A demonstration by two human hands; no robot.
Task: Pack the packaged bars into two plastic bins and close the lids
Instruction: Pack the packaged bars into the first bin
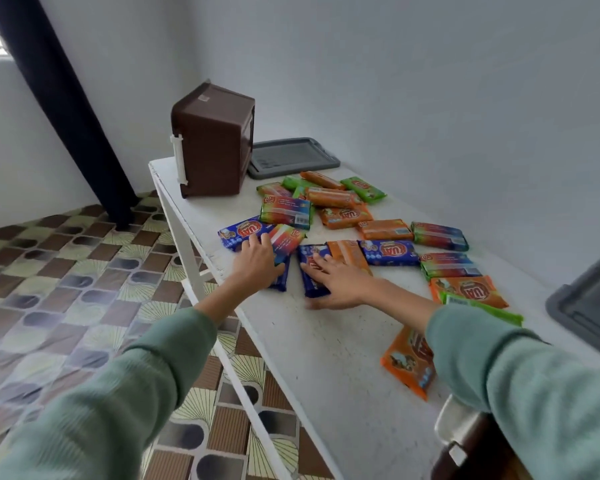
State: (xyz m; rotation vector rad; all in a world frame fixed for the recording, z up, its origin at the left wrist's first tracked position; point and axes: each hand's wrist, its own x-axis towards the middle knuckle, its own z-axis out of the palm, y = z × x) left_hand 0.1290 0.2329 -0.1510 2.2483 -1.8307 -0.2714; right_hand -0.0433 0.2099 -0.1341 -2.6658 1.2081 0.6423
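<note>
Our green sleeves [118, 393] stretch over the white table [326, 348]. Left hand [257, 261] and right hand [340, 278] lie flat, fingers straight, on blue packaged bars [315, 289], with others scattered beyond. We judge gathering is the step. Next we must grip bars and right the brown bin [212, 143] tipped beyond the left hand.

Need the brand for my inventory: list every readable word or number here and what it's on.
"UAT" (as best it reads): red logo on the blue packaged bar, also on the orange packaged bar.
Small print on both: too small to read.
Sticker on the brown bin: blurred.
Marks on the gray lid: unreadable.
</note>
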